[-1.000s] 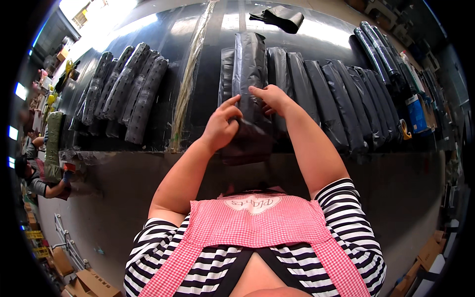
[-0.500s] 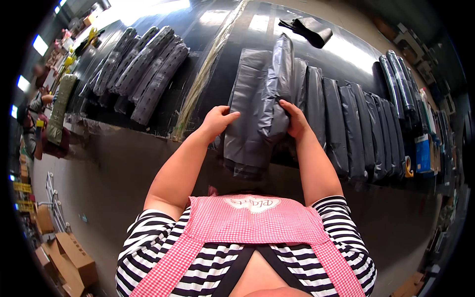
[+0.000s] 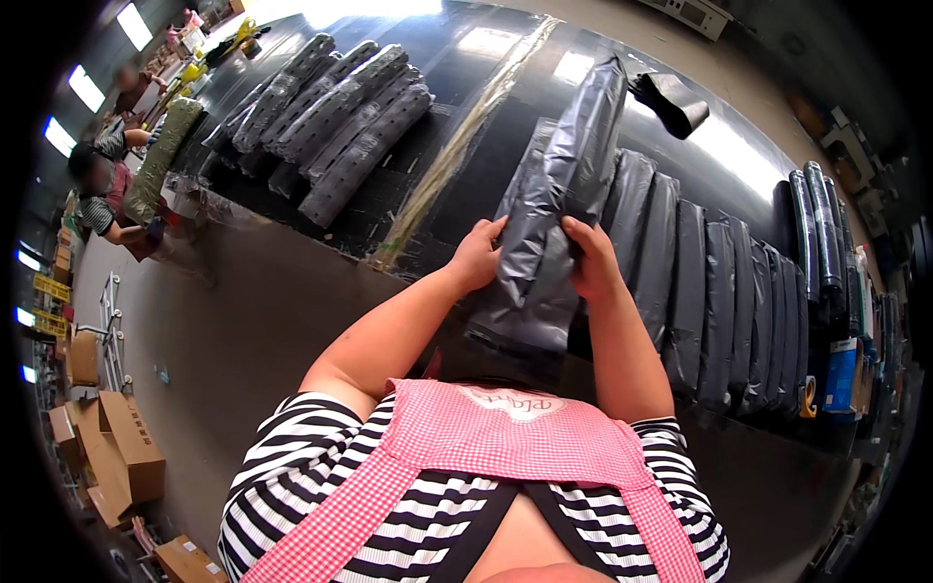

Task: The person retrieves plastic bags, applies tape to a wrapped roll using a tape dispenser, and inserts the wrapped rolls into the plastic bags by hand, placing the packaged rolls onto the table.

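Observation:
A long package in shiny dark grey plastic (image 3: 564, 185) stands tilted between my two hands over the table's near edge. My left hand (image 3: 476, 257) is closed at its left side, thumb along the plastic and fingertips partly hidden. On the opposite side, my right hand (image 3: 593, 257) grips it with the thumb pressed on the front; the other fingers are mostly behind. Loose grey plastic (image 3: 544, 325) spreads below the hands, past the table edge. Just right of the package, a row of similar grey wrapped packages (image 3: 685, 291) lies side by side.
Perforated grey rolls in clear film (image 3: 364, 107) are piled on the dark table (image 3: 442, 194) at left. A folded black strip (image 3: 675, 105) lies behind. Film-wrapped rolls (image 3: 816, 223), a tape roll (image 3: 809, 396) and a blue box (image 3: 842, 374) are at right. At far left, a co-worker (image 3: 117, 199) holds a greenish roll (image 3: 163, 160).
My left hand has moved right, from the edge of the flat grey plastic to the package's side. The package now leans rightward at its top. The whole view has shifted.

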The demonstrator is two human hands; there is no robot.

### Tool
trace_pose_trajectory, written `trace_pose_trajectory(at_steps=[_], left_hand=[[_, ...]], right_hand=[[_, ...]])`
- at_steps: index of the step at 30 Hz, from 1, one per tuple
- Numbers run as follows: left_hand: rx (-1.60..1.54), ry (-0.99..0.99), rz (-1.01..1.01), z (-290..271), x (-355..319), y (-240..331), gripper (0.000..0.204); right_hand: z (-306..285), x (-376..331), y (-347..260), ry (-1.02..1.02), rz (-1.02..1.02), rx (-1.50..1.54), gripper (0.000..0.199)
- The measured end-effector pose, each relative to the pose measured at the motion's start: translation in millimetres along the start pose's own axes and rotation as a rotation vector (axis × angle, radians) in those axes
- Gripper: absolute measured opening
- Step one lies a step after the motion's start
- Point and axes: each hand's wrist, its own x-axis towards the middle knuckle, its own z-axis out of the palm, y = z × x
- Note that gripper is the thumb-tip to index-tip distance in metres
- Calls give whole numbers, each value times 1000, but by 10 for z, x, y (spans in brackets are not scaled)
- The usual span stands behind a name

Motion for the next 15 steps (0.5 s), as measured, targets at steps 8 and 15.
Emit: trace_pose_trajectory(at_steps=[8, 15], left_hand=[[931, 864, 146, -1765, -154, -1190, 53], [874, 15, -462, -2682, -70, -1287, 118]], right_hand=[[666, 1038, 994, 635, -214, -650, 77], [1408, 1212, 1150, 485, 395, -1732, 95]])
